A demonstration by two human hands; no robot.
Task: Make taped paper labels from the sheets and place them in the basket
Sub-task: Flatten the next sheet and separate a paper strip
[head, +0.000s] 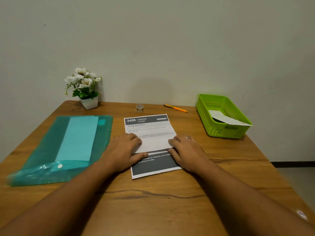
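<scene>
Printed sheet (pixel 150 129) mid-table, mid-fold. Left hand (pixel 124 149) and right hand (pixel 185 150) both flat, fingers pressing white flap, thumbs at its edge. Square corners, then crease outward from centre (tape roll (pixel 139 107) waits behind). Green basket (pixel 219 132) far right, folded paper (pixel 226 117) inside.

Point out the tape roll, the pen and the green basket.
tape roll (pixel 139 107): head view, side of the roll.
pen (pixel 178 109): head view, middle of the orange barrel.
green basket (pixel 203 116): head view, perforated left wall.
</scene>
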